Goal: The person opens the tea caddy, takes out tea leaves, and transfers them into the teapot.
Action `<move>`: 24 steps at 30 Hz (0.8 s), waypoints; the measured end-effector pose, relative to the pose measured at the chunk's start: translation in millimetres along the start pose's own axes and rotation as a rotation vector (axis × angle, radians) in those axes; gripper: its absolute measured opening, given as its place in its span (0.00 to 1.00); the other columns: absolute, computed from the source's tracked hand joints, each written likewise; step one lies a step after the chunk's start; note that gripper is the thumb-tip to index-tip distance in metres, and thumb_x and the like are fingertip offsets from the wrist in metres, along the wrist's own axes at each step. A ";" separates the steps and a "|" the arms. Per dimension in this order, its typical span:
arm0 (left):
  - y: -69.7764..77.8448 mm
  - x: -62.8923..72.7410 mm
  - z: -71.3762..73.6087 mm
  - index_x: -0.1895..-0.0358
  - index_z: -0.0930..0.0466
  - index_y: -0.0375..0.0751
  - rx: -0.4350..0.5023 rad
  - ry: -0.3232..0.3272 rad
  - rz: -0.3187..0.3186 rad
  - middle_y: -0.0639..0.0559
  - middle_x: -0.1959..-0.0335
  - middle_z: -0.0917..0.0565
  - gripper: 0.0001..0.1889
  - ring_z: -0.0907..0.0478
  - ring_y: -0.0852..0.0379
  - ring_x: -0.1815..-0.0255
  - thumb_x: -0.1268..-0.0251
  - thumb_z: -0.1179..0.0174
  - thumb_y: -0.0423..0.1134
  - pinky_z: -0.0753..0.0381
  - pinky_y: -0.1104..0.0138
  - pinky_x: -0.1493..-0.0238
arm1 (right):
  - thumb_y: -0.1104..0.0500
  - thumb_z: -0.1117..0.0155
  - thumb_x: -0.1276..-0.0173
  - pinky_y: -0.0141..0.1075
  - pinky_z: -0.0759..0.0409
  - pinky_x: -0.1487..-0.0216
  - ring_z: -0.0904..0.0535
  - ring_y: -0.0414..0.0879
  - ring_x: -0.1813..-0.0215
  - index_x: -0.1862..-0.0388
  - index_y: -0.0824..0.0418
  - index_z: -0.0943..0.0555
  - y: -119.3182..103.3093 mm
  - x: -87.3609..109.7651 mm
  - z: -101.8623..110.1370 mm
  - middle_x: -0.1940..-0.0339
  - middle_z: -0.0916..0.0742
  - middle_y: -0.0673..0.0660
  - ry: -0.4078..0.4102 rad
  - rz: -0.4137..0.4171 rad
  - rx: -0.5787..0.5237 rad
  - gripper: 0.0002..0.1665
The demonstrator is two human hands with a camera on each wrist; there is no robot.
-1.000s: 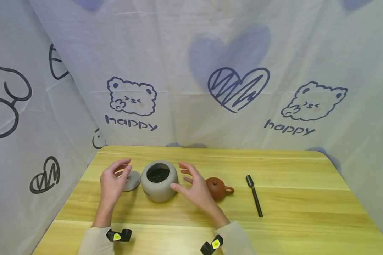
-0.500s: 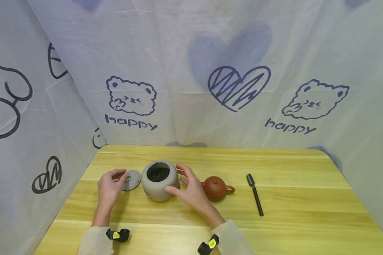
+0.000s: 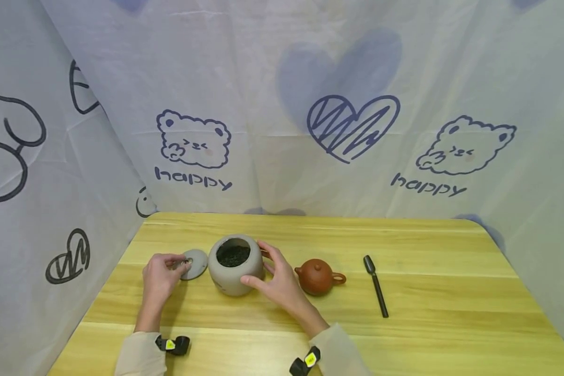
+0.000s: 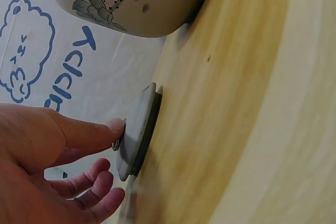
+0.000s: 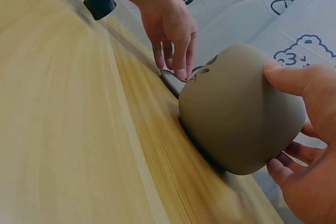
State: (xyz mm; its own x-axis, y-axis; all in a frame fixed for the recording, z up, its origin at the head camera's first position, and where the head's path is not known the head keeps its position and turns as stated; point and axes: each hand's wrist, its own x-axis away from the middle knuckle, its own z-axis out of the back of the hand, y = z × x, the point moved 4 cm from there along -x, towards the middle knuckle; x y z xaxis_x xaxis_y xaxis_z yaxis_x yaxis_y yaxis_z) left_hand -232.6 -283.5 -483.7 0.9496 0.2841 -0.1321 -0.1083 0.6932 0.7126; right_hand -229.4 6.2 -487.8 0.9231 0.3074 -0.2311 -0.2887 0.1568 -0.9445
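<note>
A round grey jar with dark loose leaves inside stands uncovered on the table; a painted plant pattern shows on its side in the left wrist view. My right hand holds its right side, thumb at the front and fingers round the back. To the left of the jar lies its flat grey lid. With thumb and forefinger, my left hand pinches the small metal ring knob on top of it, the other fingers loosely bent below. The lid's dark underside edge faces the wood.
Right of the jar sits a reddish-brown clay teapot, handle pointing right. Farther right lies a dark long-handled scoop. Printed cloth hangs behind the wooden table and along its left side.
My left hand has lowered to the lid and now pinches its knob. The right hand has moved left from beside the jar onto its side. Jar, teapot and scoop stay in place.
</note>
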 end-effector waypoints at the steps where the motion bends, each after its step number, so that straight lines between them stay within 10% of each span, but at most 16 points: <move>1: 0.2 0.0 -0.2 0.50 0.12 0.26 -0.002 0.006 -0.008 0.27 0.45 0.18 0.13 0.20 0.29 0.44 0.33 0.29 0.32 0.23 0.39 0.40 | 0.53 0.19 0.35 0.47 0.28 0.23 0.32 0.50 0.22 0.18 0.57 0.36 -0.2 0.0 -0.1 0.21 0.29 0.53 -0.001 0.000 -0.003 0.52; 11: 5.8 -2.7 0.0 0.55 0.13 0.28 -0.031 0.028 -0.054 0.38 0.64 0.14 0.09 0.18 0.43 0.62 0.34 0.29 0.31 0.23 0.60 0.61 | 0.53 0.20 0.35 0.48 0.29 0.23 0.32 0.50 0.22 0.18 0.56 0.36 -0.8 0.2 0.2 0.21 0.29 0.53 0.003 0.005 -0.017 0.50; 24: 7.2 -1.6 -0.1 0.54 0.14 0.29 -0.009 0.018 -0.007 0.39 0.63 0.15 0.08 0.16 0.43 0.61 0.34 0.32 0.28 0.24 0.69 0.69 | 0.52 0.20 0.35 0.48 0.29 0.23 0.31 0.51 0.22 0.18 0.54 0.35 -0.3 1.0 -0.8 0.22 0.28 0.53 0.001 0.002 -0.001 0.50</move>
State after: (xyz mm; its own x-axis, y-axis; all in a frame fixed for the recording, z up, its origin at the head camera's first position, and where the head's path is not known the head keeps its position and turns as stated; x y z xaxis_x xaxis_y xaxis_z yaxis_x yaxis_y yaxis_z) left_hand -235.0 -278.9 -478.5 0.9450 0.2907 -0.1498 -0.1040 0.7015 0.7050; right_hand -228.2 5.7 -487.9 0.9229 0.3065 -0.2330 -0.2900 0.1553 -0.9443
